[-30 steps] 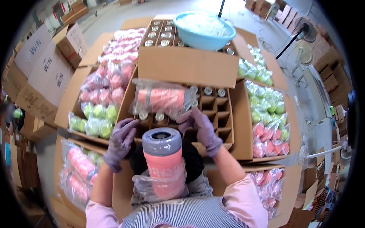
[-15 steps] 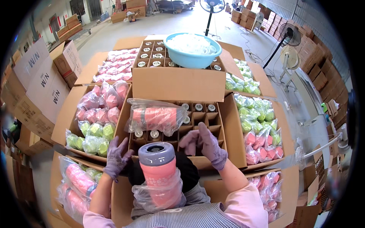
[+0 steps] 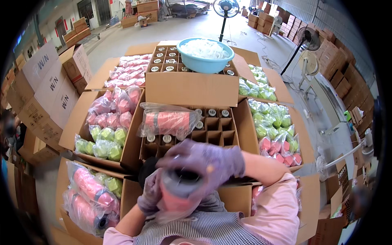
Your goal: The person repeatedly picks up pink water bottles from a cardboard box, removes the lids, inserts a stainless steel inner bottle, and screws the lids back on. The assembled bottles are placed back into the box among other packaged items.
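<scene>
A pink thermos flask (image 3: 176,201) with a grey collar and a dark round opening stands upright in front of my body, a clear plastic bag about its lower part. My left hand (image 3: 149,192), in a purple-grey glove, is closed on its left side. My gloved right hand (image 3: 210,165) reaches across from the right and wraps the collar, somewhat blurred by motion. Just beyond, a bagged pink flask (image 3: 169,122) lies sideways on a divided carton (image 3: 222,138). Several silver-topped bottles (image 3: 212,112) stand in that carton's compartments.
A light blue basin (image 3: 206,61) of white, translucent pieces sits on another divided carton behind. Open cartons with bagged pink and green pieces (image 3: 108,134) flank both sides. More bagged pink flasks (image 3: 87,183) lie at lower left. A standing fan (image 3: 226,8) is at the back.
Both hands have come from beside the divided carton onto the upright flask. The right hand has swung left and toward me, over the collar. The plastic bag sits differently round the flask.
</scene>
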Demonstrator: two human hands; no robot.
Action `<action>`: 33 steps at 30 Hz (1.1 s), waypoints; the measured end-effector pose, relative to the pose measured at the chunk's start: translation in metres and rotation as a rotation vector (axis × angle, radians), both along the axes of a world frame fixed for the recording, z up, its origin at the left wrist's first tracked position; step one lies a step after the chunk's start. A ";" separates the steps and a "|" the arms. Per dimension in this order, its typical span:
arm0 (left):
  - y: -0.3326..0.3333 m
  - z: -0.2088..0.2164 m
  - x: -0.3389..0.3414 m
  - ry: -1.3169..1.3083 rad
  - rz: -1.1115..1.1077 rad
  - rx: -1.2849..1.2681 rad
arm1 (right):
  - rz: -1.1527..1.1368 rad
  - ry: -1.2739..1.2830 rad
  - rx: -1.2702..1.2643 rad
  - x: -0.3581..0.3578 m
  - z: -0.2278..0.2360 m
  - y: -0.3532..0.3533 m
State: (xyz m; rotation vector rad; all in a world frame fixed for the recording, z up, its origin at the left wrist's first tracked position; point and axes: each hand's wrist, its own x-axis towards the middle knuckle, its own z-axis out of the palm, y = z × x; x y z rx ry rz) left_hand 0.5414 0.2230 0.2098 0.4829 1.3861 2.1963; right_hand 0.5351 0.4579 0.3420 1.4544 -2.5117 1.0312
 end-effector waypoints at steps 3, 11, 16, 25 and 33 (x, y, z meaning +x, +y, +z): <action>0.016 0.023 0.029 0.467 0.196 -0.497 | -0.247 -0.238 0.282 0.009 -0.032 0.034; 0.008 0.014 0.045 0.652 0.078 -0.435 | -0.055 0.252 0.473 0.016 -0.053 0.036; -0.021 0.025 0.032 0.341 -0.208 -0.040 | -0.136 0.004 0.366 0.052 -0.006 -0.009; -0.029 0.004 0.030 0.107 -0.234 0.074 | -0.003 0.078 0.440 0.033 -0.007 -0.007; -0.022 0.006 0.025 0.257 -0.118 -0.009 | -0.046 0.077 0.579 0.025 0.004 -0.015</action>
